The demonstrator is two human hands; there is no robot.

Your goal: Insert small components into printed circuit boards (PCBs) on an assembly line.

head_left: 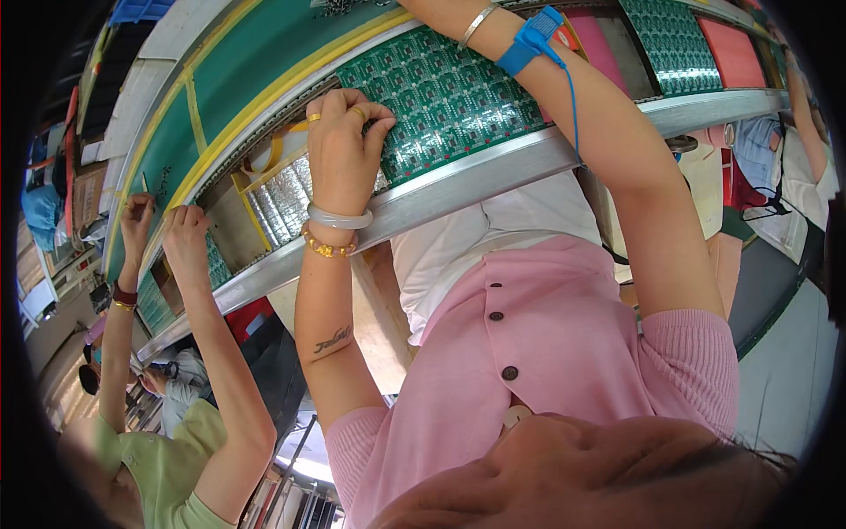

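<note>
The green circuit-board panel [454, 110] lies on the desk, just inside its metal rail [476, 176]. The left hand [342, 154] is at the panel's left end, fingers bent; whether it grips the panel or only rests there cannot be told. The right forearm [582, 97], wearing a blue wrist strap [520, 57], crosses above the panel's right part; its hand is out of view, state undeterminable. Silvery sheeting [280, 203] lies left of the panel.
</note>
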